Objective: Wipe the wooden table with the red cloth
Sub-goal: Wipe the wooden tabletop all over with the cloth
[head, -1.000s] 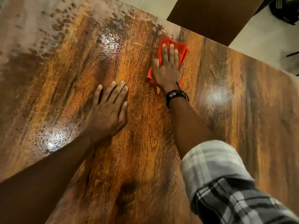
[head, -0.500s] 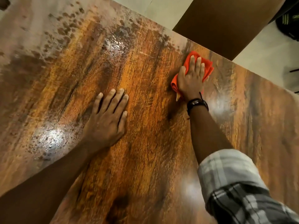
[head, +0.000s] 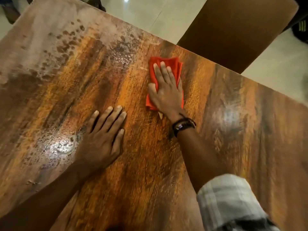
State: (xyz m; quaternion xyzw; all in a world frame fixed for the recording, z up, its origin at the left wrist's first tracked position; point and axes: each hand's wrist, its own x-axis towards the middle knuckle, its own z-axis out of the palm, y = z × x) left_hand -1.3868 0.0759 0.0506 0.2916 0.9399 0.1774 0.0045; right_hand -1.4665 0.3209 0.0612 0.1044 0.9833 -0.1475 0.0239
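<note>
- Since half a second ago the right hand (head: 166, 92) has slid the red cloth (head: 168, 61) back to the left. It has moved away from the stretch of far edge in front of the brown panel (head: 233, 30) and closer to the line of the left hand (head: 101, 142), which has stayed planted.
- The folded cloth lies flat on the wooden table (head: 150, 180), in the far middle part of the top and a little short of the far edge.
- The right hand lies palm down on the cloth with its fingers straight and close together, pressing rather than gripping. The fingertips point to the far side.
- Red fabric shows beyond the fingertips and along both sides of the hand. A small pale tag (head: 160, 115) pokes out from the cloth's near edge, just by the wrist.
- A dark wristband (head: 183, 125) sits on the right wrist. Further up the bare forearm is a rolled plaid sleeve (head: 230, 202) in grey and white.
- The left hand rests flat on bare wood, nearer and to the left of the cloth and apart from it. Its fingers are stretched out and hold nothing.
- A pale, blotchy film (head: 50, 39) covers the far left part of the top, breaking into spots toward the middle.
- A bright patch of glare (head: 61, 147) lies just left of the left hand.
- Light floor tiles (head: 150, 14) show beyond the far edge. The brown panel stands there at the far right.
</note>
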